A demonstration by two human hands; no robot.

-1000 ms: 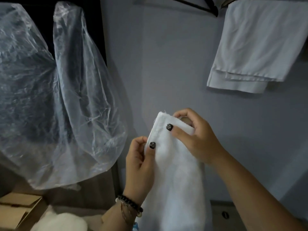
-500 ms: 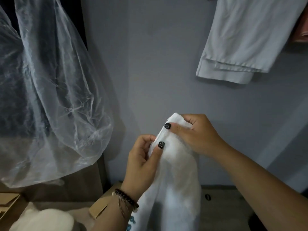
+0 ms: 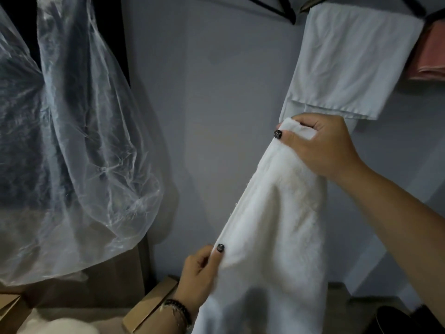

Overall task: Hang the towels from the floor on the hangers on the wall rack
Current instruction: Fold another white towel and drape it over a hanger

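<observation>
Both hands hold one white, fluffy terry towel (image 3: 277,213) in front of a pale grey wall (image 3: 216,116). The right hand (image 3: 320,145) is raised and pinches the towel's top corner, thumb on the near face and fingers curled over the edge behind it. The left hand (image 3: 201,271) sits lower and to the left, pinching the towel's left edge between thumb and curled fingers; a dark beaded bracelet (image 3: 178,312) circles its wrist. Between the two grips the edge runs taut on a slant, and the rest of the cloth hangs down in soft folds past the bottom of the view.

Just above the right hand, a folded white smooth cloth (image 3: 349,63) is draped over a black hanger (image 3: 277,7) near the top of the wall, its lower hems close to the raised corner of the towel. To its right, at the frame edge, hangs a pink folded cloth (image 3: 431,54).

On the left side a large clear, crinkled plastic sheet (image 3: 72,141) hangs in front of a dark opening. Below it lie brown cardboard boxes (image 3: 149,307), one just beside the left wrist, and a white fluffy heap (image 3: 60,326) shows at the bottom edge; whether that is another towel cannot be told.
</observation>
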